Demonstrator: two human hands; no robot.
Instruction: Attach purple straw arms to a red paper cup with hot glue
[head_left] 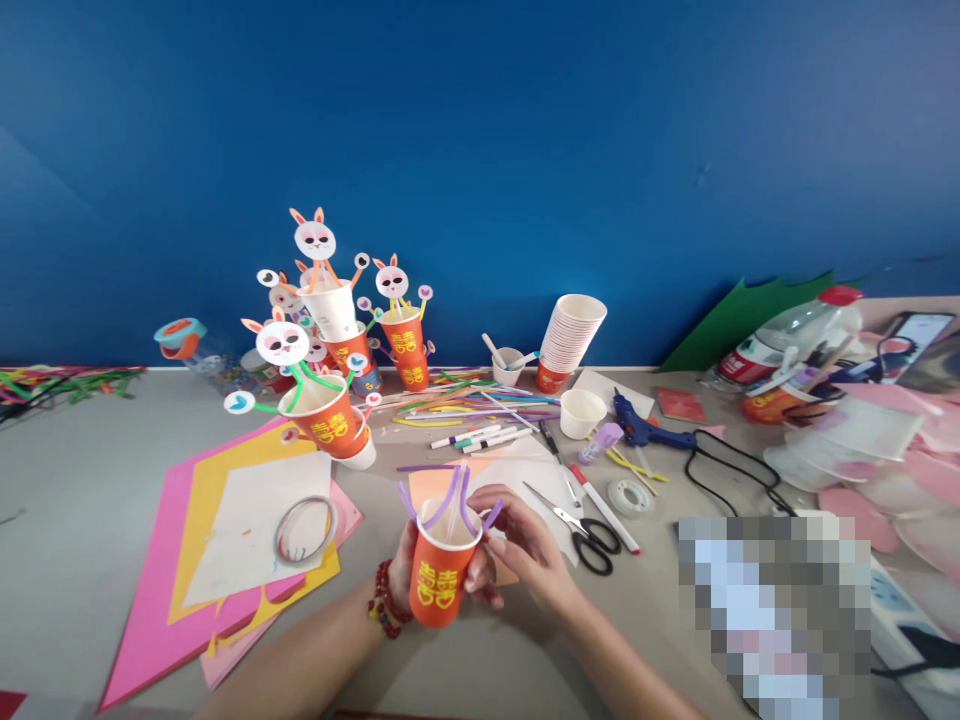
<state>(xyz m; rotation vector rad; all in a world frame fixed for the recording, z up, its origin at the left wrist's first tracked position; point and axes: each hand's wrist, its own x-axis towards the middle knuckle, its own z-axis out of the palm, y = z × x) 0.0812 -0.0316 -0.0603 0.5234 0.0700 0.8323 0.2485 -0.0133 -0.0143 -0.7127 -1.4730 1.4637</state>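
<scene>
My left hand [403, 562] is wrapped round a red paper cup [439, 590] with yellow printed characters, its fingers showing on both sides. Purple pipe cleaners [450, 495] rise from inside the cup and bend outward over the rim. A clear strip or stick also stands in the middle. My right hand [529, 545] is at the cup's right rim, its thumb and fingers closed about the end of one purple pipe cleaner. Behind the cup lie an orange paper sheet [427, 486] and a white sheet [510, 470].
Finished rabbit-faced cups [322, 415] stand at the back left. Coloured papers [247, 520] bear a tape roll [305, 530]. To the right are scissors [592, 540], markers [604, 508], a glue gun [649, 432] with its cord, stacked cups [574, 340] and a plastic bottle [787, 340].
</scene>
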